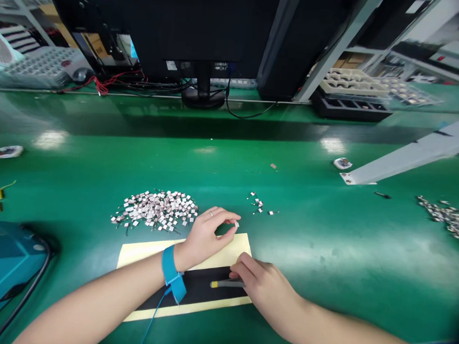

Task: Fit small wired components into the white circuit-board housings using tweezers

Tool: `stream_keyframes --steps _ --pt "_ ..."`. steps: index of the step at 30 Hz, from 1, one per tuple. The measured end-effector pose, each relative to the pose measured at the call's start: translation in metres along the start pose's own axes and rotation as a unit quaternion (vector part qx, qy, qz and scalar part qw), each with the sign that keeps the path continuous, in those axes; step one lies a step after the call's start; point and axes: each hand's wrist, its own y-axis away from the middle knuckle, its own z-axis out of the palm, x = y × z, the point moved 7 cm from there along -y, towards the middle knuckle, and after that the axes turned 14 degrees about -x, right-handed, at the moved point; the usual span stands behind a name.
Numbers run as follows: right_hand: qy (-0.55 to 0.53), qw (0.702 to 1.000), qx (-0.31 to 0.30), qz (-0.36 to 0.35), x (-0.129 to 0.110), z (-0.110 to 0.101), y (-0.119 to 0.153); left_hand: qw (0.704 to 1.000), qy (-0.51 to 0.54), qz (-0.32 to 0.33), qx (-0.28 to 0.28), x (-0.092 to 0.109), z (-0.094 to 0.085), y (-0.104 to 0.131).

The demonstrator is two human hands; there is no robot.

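My left hand [208, 236] pinches a small white square part [236, 224] between thumb and forefinger. It hovers at the upper edge of a pale yellow sheet [147, 250] that carries a broad black strip [199, 280]. A blue wrist strap [169, 265] with a thin cord is around my left wrist. My right hand [261, 283] is closed round a slim grey tool with a yellow end [225, 284], over the black strip; its other end is hidden by the hand. Left of my left hand lies a heap of small white square parts with dark leads [156, 209].
Several similar parts [259, 204] lie beyond my hands, and another pile [446, 217] sits far right. A teal machine [11, 270] stands at left. A slanted white post [403, 155] meets the green table at right. A monitor [204, 35] and trays [348, 96] are behind.
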Motion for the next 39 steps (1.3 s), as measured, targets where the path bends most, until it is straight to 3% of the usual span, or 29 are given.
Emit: stream_keyframes --steps 6,8,10,12,19,31,39 --pt "-0.201 0.979 0.015 0.012 0.03 -0.028 -0.008 0.999 -0.005 0.01 0.037 0.001 -0.006 0.004" --pt "-0.334 0.939 0.069 0.044 0.05 -0.04 -0.007 0.998 -0.009 0.042 0.036 0.006 -0.007 0.005" --pt "-0.465 0.876 0.113 0.067 0.067 -0.044 -0.005 0.995 -0.019 0.09 0.028 0.014 -0.007 0.005" --pt "-0.526 0.841 0.114 0.064 0.073 -0.041 -0.007 0.992 -0.03 0.124 0.022 0.02 -0.006 0.006" --pt "-0.554 0.825 0.09 0.061 0.068 -0.029 -0.013 0.99 -0.036 0.134 0.005 0.023 -0.003 0.008" --pt "-0.568 0.817 0.069 0.072 0.068 -0.026 -0.016 0.987 -0.058 0.147 -0.004 0.024 0.0 0.008" --pt "-0.596 0.792 0.09 0.099 0.067 -0.024 -0.016 0.984 -0.063 0.165 -0.01 0.028 0.0 0.011"
